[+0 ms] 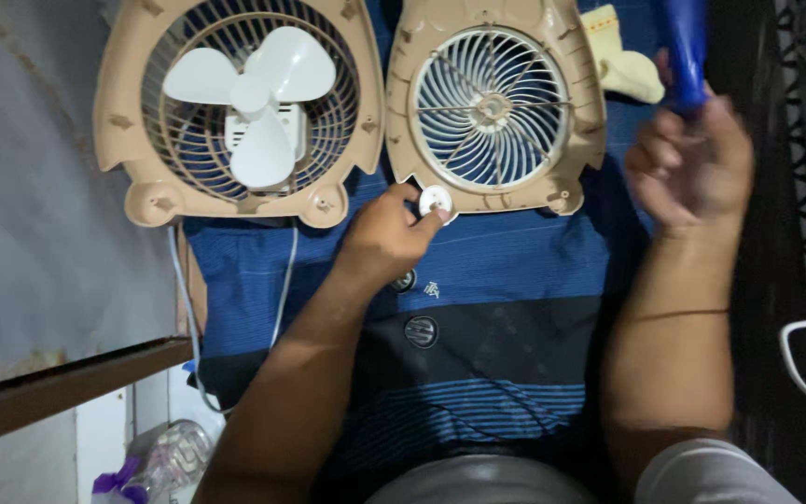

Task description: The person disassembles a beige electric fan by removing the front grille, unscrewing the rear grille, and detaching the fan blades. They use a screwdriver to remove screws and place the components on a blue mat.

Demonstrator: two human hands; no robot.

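Beige plastic fan front grille point(494, 107): left hand point(386, 235) pinches white round knob point(435, 200) at its lower edge; right hand point(692, 163), beside grille, grips blue tool handle point(686, 51). Knob could slip from fingertips.

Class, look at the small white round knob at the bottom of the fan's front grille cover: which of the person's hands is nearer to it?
Left. The left hand touches the white knob with its fingertips. The right hand is off to the right, gripping a blue handle.

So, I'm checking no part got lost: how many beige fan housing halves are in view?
2. The rear half with white blades lies on the left; the front grille half lies right of it, the left hand at its lower edge.
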